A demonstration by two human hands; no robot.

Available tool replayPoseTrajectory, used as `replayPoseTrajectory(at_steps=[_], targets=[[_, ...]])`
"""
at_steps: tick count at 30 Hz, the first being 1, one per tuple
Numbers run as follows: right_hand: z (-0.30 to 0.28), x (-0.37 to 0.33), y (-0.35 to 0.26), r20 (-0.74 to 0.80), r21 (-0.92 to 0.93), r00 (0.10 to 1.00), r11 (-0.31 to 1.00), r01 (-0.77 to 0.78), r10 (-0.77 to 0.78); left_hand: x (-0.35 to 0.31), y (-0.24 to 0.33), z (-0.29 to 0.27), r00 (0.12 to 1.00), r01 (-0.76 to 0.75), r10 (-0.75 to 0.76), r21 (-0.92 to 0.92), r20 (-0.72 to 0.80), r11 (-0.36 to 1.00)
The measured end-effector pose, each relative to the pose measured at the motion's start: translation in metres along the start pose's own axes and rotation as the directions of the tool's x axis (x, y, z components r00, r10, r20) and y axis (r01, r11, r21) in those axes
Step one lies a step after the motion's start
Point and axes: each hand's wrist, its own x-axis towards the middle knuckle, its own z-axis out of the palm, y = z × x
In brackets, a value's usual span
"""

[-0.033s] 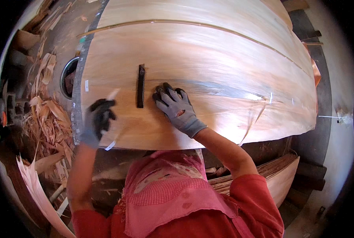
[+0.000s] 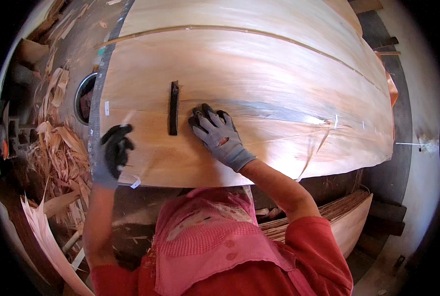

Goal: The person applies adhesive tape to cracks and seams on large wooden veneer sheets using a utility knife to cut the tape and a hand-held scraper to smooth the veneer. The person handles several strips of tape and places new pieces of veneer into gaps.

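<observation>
A wide sheet of pale wood veneer (image 2: pixel 146 158) lies in front of me, with a grey-blue streak and a split running across it. My right hand (image 2: pixel 217 135), in a grey glove with black fingertips and a hole on its back, rests on the sheet with fingers spread. Just left of it lies a narrow black bar (image 2: pixel 174 108). Over the sheet's left edge, my left hand (image 2: pixel 114 153) is gloved, blurred and curled. A thin pale strip (image 2: pixel 128 117) sticks out beyond its fingers; its kind is unclear.
Small white tape pieces (image 2: pixel 135 183) dot the sheet. A long thin stick (image 2: pixel 200 26) crosses its far part. Veneer scraps (image 2: pixel 64 148) are heaped at the left, near a round metal-rimmed opening (image 2: pixel 86 98). Stacked veneer sheets (image 2: pixel 338 217) stand at the lower right.
My left hand has shifted slightly left with the pale strip moving along. The right hand stays in place on the veneer.
</observation>
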Motion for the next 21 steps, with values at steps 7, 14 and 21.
replayPoseTrajectory(at_steps=[7,14,21], targets=[[-0.012,0.008,0.011,-0.180,0.391,0.959,0.911,-0.134,0.219,-0.081,0.000,-0.056,0.970,-0.200,0.216,0.141,-0.111,0.970],[-0.054,0.073,-0.004,0.223,0.483,0.860,0.714,-0.507,0.459,-0.168,-0.034,-0.123,0.953,0.273,-0.280,0.073,0.114,0.959],[-0.020,0.122,-0.006,0.255,0.124,0.853,0.860,-0.495,0.455,-0.218,-0.110,-0.163,0.843,0.506,-0.510,0.072,0.172,0.860]])
